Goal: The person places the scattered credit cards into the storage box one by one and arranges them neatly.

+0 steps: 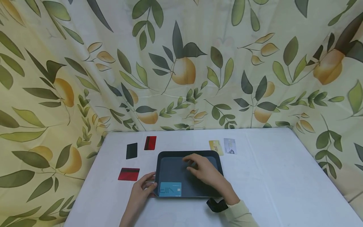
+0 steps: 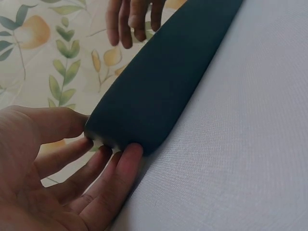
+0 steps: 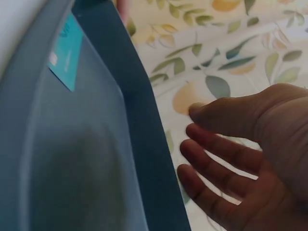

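A dark blue-grey rectangular tray [image 1: 195, 176] lies on the white-covered table, with a light-blue card [image 1: 170, 189] flat in its near left corner. My left hand [image 1: 143, 187] holds the tray at its left edge; in the left wrist view, the thumb and fingers of this hand [image 2: 72, 168] are on the tray's end wall [image 2: 144, 101]. Above the tray's middle hovers my right hand [image 1: 202, 170], fingers loosely bent. Nothing sits between the thumb and fingers of that hand [image 3: 236, 154] in the right wrist view, where the light-blue card [image 3: 67, 55] also shows.
Left of the tray lie a black card [image 1: 131, 151], a red card with a dark stripe [image 1: 150, 143] and another red striped card [image 1: 129, 174]. Behind its right corner are a gold card [image 1: 216, 147] and a silvery card [image 1: 230, 146]. A leaf-and-fruit patterned curtain [image 1: 181, 110] hangs behind the table.
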A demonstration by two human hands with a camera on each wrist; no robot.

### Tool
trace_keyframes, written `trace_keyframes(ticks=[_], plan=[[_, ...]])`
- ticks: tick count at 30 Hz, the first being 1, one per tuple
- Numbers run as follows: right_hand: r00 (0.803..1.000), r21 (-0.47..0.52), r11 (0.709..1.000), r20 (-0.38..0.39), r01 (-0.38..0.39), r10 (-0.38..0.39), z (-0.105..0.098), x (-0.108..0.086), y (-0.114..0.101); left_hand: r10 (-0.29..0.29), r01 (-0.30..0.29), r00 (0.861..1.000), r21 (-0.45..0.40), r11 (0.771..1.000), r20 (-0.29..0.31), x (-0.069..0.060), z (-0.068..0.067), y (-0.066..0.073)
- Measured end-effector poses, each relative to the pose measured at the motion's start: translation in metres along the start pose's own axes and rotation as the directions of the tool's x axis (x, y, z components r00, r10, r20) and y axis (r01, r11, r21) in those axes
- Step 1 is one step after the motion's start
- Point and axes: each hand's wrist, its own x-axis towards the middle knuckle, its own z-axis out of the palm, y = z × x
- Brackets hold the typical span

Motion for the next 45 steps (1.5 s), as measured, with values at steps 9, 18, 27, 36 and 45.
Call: trace_keyframes(ticks=[9,18,27,36,45], plan=[[0.982,0.061,0.998,-0.189,0.029,-0.017,-0.021,0.001,0.017,-0.002,0.002,1.000,0.012,1.000,-0.007,0.000,0.002,-0.002],[0.959,0.134,0.986,-0.250,-0.102,0.133,-0.047,-0.008,0.042,-0.001,0.001,1.000,0.001,1.000,-0.001,-0.001,0.003,-0.003],[0.921,0.107,0.970,-0.306,-0.217,0.240,-0.066,-0.013,0.070,0.003,-0.003,1.000,0.011,1.000,-0.002,0.000,0.002,-0.004],[0.874,0.052,0.942,-0.358,-0.332,0.327,-0.070,-0.016,0.098,0.010,-0.010,1.000,0.013,1.000,0.002,0.001,0.001,-0.003],[0.880,-0.056,0.930,-0.347,-0.364,0.324,-0.070,-0.022,0.120,0.011,-0.011,1.000,0.011,1.000,0.001,0.000,0.000,-0.002]])
